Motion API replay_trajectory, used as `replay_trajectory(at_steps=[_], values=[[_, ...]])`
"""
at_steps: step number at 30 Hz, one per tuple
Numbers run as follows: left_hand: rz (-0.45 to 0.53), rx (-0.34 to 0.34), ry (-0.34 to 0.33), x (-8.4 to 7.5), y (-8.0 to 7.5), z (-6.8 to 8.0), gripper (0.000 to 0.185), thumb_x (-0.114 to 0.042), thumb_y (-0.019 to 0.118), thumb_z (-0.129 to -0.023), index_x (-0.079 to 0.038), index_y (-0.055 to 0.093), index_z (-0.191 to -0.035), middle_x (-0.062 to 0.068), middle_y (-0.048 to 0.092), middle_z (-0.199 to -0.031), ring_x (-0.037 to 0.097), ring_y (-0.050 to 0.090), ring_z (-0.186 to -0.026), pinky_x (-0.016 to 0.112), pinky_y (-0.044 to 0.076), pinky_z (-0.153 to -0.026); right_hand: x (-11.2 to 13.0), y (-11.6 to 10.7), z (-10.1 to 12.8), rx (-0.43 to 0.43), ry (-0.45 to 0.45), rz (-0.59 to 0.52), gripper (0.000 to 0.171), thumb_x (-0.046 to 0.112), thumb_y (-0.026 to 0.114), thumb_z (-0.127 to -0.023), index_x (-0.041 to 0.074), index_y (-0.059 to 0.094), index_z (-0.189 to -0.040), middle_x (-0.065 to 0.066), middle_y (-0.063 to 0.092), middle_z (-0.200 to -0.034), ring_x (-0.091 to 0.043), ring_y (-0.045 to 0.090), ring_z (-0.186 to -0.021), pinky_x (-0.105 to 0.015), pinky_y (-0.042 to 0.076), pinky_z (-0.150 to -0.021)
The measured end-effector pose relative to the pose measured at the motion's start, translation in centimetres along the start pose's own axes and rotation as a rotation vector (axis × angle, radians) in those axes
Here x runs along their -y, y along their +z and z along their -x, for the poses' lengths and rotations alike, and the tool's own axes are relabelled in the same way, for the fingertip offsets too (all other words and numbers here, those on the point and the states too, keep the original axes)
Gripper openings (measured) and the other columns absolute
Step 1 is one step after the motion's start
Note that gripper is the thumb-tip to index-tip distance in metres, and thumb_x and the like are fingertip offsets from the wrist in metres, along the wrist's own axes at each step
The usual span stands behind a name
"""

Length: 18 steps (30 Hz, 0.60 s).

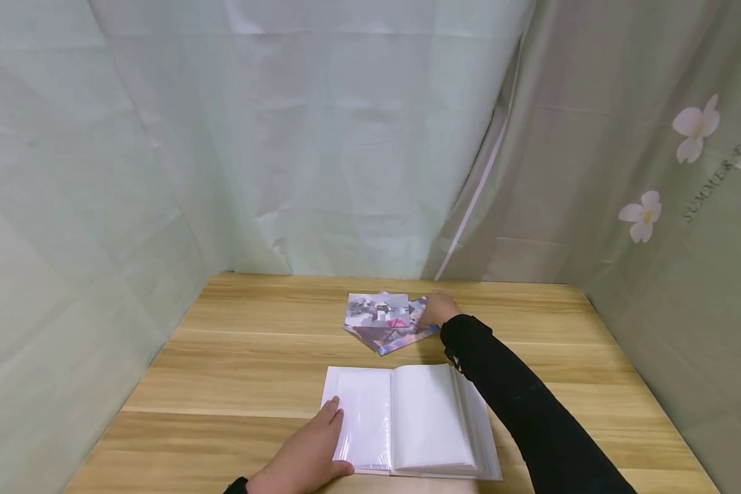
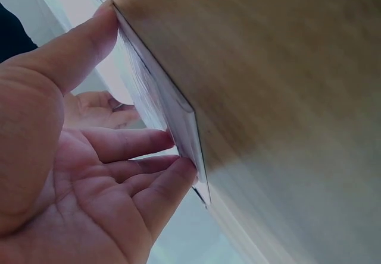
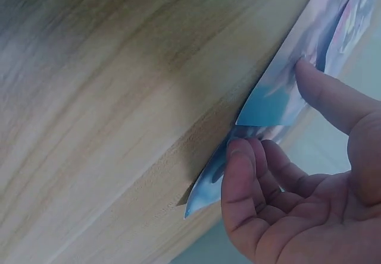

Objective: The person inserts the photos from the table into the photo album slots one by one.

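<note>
A photo album (image 1: pixel 426 415) lies spread on the table, its white pages and clear sleeves facing up. My left hand (image 1: pixel 305 449) rests at the album's left side, fingertips on the outer edge and thumb by the lower edge; the left wrist view shows its fingers (image 2: pixel 155 187) against the cover edge. Beyond the album, my right hand (image 1: pixel 440 310) reaches to several overlapping photo prints (image 1: pixel 377 312). In the right wrist view, the thumb touches one print (image 3: pixel 271 100) and bent fingers (image 3: pixel 239 172) touch another print (image 3: pixel 205 187), with a gap between thumb and fingers.
The wooden table (image 1: pixel 234 363) extends around the album and prints. Pale curtains (image 1: pixel 346 137) hang behind and on both sides, the right one (image 1: pixel 673 261) with printed flowers. My black right sleeve (image 1: pixel 525 405) passes over the album's right side.
</note>
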<state>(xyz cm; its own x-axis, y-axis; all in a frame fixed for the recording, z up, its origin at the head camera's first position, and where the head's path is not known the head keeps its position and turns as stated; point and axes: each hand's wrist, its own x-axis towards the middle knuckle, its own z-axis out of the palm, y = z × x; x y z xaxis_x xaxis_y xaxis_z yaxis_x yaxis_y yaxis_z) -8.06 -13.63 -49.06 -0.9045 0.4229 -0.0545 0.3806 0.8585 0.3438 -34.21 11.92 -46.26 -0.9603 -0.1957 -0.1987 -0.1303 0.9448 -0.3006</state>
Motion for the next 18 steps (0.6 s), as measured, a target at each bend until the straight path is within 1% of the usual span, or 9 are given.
replay_trajectory(at_steps=[3, 6, 13, 14, 15, 16, 17, 18], values=[[0.004, 0.003, -0.003, 0.0, 0.0, 0.0, 0.086, -0.042, 0.084, -0.078, 0.017, 0.052, -0.133, 0.033, 0.043, -0.146, 0.043, 0.049, -0.131, 0.048, 0.047, -0.103, 0.3, -0.1, 0.5, 0.007, 0.008, -0.024, 0.058, 0.028, 0.088, -0.074, -0.010, 0.067, -0.112, -0.023, 0.067, -0.119, -0.030, 0.062, -0.098, -0.040, 0.053, -0.090], [0.007, 0.007, -0.002, 0.0, 0.0, 0.1, 0.087, -0.042, 0.083, -0.078, 0.017, 0.051, -0.133, 0.033, 0.042, -0.146, 0.043, 0.049, -0.131, 0.048, 0.047, -0.103, 0.5, -0.2, 0.6, 0.022, 0.023, -0.042, 0.060, 0.028, 0.087, -0.077, -0.011, 0.065, -0.117, -0.023, 0.065, -0.124, -0.030, 0.062, -0.103, -0.041, 0.053, -0.093], [-0.003, 0.008, -0.002, 0.0, 0.1, 0.2, 0.088, -0.044, 0.082, -0.079, 0.017, 0.051, -0.134, 0.033, 0.041, -0.147, 0.043, 0.048, -0.132, 0.048, 0.047, -0.103, 0.2, 0.4, -0.2, 0.039, 0.046, -0.048, 0.061, 0.028, 0.086, -0.078, -0.012, 0.065, -0.118, -0.025, 0.060, -0.131, -0.034, 0.060, -0.113, -0.042, 0.050, -0.099], [-0.004, 0.006, 0.000, 0.0, 0.1, 0.2, 0.087, -0.044, 0.083, -0.079, 0.017, 0.051, -0.133, 0.033, 0.042, -0.147, 0.043, 0.049, -0.132, 0.048, 0.046, -0.103, 0.1, 0.5, -0.4, 0.044, 0.049, -0.056, 0.062, 0.028, 0.086, -0.078, -0.012, 0.064, -0.121, -0.025, 0.059, -0.133, -0.034, 0.060, -0.115, -0.043, 0.050, -0.100], [-0.008, 0.004, 0.002, 0.0, 0.1, 0.2, 0.087, -0.044, 0.082, -0.079, 0.017, 0.051, -0.133, 0.033, 0.042, -0.146, 0.043, 0.049, -0.132, 0.048, 0.046, -0.103, -0.1, 0.7, -0.6, 0.047, 0.055, -0.068, 0.065, 0.028, 0.086, -0.078, -0.011, 0.062, -0.124, -0.025, 0.058, -0.134, -0.034, 0.059, -0.116, -0.042, 0.050, -0.100], [-0.011, 0.000, 0.006, 0.0, 0.1, 0.2, 0.087, -0.044, 0.082, -0.079, 0.017, 0.051, -0.133, 0.034, 0.042, -0.146, 0.043, 0.049, -0.131, 0.048, 0.046, -0.104, -0.3, 0.7, -0.8, 0.053, 0.062, -0.088, 0.068, 0.027, 0.086, -0.078, -0.011, 0.060, -0.128, -0.025, 0.057, -0.135, -0.033, 0.059, -0.114, -0.042, 0.051, -0.097], [-0.017, -0.003, 0.010, 0.0, 0.2, 0.2, 0.087, -0.044, 0.082, -0.079, 0.017, 0.051, -0.133, 0.034, 0.042, -0.146, 0.043, 0.049, -0.131, 0.048, 0.046, -0.104, -0.5, 0.8, -1.0, 0.060, 0.070, -0.109, 0.071, 0.026, 0.087, -0.077, -0.010, 0.058, -0.131, -0.025, 0.057, -0.135, -0.032, 0.060, -0.109, -0.041, 0.054, -0.091], [-0.022, -0.007, 0.013, 0.0, 0.2, 0.2, 0.087, -0.044, 0.082, -0.079, 0.017, 0.052, -0.132, 0.034, 0.043, -0.145, 0.043, 0.049, -0.131, 0.048, 0.046, -0.104, -0.7, 0.8, -1.1, 0.070, 0.080, -0.130, 0.073, 0.025, 0.087, -0.077, -0.009, 0.056, -0.134, -0.023, 0.059, -0.130, -0.030, 0.062, -0.101, -0.039, 0.056, -0.084]])
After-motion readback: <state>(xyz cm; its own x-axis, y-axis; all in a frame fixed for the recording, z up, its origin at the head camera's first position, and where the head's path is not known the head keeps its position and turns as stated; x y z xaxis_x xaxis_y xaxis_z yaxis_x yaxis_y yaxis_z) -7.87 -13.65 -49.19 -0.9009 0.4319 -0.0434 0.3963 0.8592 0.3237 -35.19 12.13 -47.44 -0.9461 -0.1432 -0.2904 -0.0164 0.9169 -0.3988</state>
